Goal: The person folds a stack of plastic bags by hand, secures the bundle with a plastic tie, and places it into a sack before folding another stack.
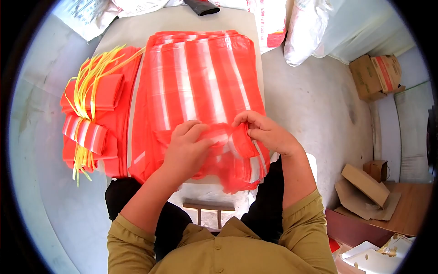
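A stack of red plastic bags with clear stripes (200,77) lies flat on the table before me. My left hand (188,144) is closed on the near part of the top bag, its fingers curled at the film. With thumb and forefinger, my right hand (262,130) pinches a folded edge of the same bag. Between the hands the red film is bunched and partly blurred, and its lower end hangs near the table's front edge. To the left lie folded red bundles (93,93), one of them striped (85,133), with yellow ties (86,86) draped over them.
The pale table (137,23) carries the stack. White printed sacks (273,23) and a black item (202,6) are at the far side. Cardboard boxes stand at the right wall (376,76), and an opened carton (367,192) rests on a brown surface (408,208). A stool (209,208) shows below.
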Available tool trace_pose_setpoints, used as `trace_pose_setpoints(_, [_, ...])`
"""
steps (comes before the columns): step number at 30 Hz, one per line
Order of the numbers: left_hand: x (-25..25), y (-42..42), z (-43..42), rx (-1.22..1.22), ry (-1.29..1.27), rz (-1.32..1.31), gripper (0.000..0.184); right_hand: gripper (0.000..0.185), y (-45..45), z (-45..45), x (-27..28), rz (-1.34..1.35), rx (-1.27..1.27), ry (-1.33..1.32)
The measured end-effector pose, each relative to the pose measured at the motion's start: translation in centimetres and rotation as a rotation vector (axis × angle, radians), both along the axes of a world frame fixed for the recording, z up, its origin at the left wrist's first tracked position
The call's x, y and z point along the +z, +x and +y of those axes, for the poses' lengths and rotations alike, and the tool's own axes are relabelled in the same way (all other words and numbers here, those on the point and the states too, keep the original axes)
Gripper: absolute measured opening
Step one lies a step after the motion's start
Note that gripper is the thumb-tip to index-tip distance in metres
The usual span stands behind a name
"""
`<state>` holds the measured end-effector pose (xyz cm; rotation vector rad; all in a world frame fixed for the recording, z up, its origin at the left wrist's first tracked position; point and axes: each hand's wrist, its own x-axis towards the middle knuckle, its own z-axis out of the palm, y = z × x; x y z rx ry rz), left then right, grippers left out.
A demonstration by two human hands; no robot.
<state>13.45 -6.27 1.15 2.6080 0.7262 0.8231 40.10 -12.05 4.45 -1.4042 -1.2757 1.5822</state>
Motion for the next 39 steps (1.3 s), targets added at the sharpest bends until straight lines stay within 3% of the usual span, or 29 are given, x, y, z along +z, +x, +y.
trace_pose_setpoints(12, [-0.1, -0.2, 0.3, -0.085, -0.019, -0.014, 0.027, 0.036, -0.6, 0.7, 0.8, 0.002, -0.032, -0.073])
trace_pose_setpoints(33, [0.2, -0.4, 0.0, -0.146, 0.057, 0.054, 0.014, 0.045, -2.8, 2.3, 0.9, 0.063, -0.098, -0.07])
trace_pose_setpoints(39, [0.2, -0.7, 0.0, -0.152, 0.037, 0.053, 0.015, 0.039, -2.5, 2.3, 0.0, 0.218, -0.139, -0.089])
